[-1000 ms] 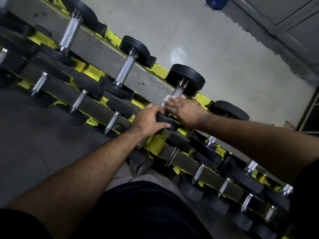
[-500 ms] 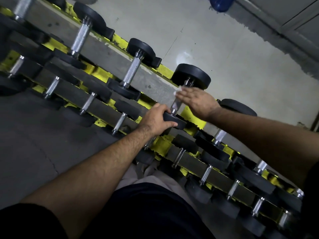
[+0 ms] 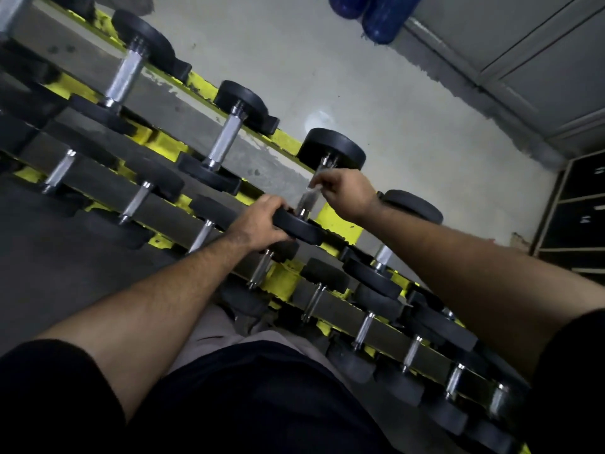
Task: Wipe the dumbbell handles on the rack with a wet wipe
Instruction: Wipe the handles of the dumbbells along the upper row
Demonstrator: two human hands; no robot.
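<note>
I am standing in a gym's free-weights corner. In front of me runs a long tiered rack of grey steel rails with yellow saddles (image 3: 340,221), loaded with rows of black round-headed dumbbells with knurled chrome handles (image 3: 226,139) that rest crosswise in the cradles, larger ones on the upper tier and smaller ones (image 3: 131,201) below. Under the rack lies a bare pale concrete floor (image 3: 376,103). At the right edge stands a dark cabinet of pale-edged shelves (image 3: 579,217), and two dark blue rounded objects (image 3: 379,18) lie by the grey wall.

Two blue bags (image 3: 370,14) lie on the grey floor (image 3: 360,93) near dark shelving (image 3: 579,208).
</note>
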